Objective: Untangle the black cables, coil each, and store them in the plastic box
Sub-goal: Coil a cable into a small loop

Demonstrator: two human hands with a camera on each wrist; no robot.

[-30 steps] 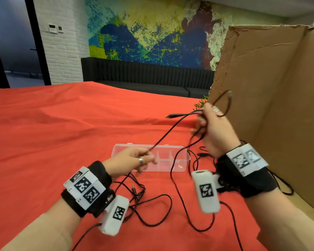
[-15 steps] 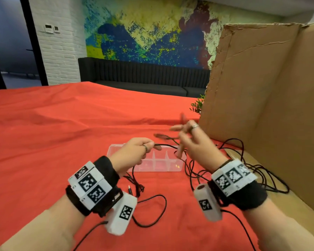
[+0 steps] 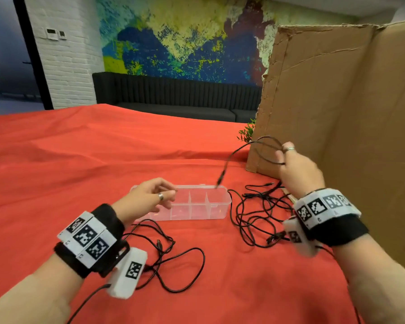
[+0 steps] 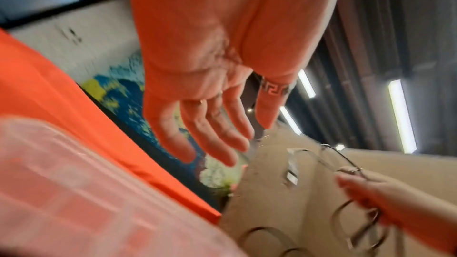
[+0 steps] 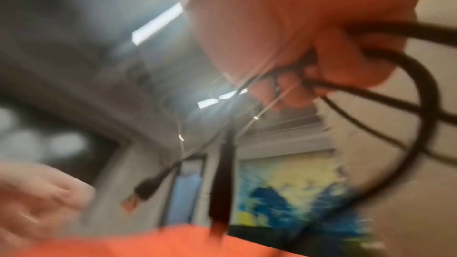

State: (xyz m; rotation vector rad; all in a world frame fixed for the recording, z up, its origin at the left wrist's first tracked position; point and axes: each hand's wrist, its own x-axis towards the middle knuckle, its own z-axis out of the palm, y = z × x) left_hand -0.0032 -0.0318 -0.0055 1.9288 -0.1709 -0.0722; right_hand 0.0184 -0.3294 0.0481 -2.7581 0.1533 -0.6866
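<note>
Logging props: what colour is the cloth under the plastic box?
Red-orange cloth, plain; head view shows it best.

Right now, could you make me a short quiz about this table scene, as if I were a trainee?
1. True or false: the clear plastic compartment box already holds a coiled cable.
2. Which hand holds loops of thin black cable: A) left hand, B) right hand, C) both?
3. Fill in: the loose tangle of black cables lies on the ____ cloth, right of the box.

Key: 1 false, its compartments look empty; 2 B, the left hand hovers open by the box; 3 red.
</note>
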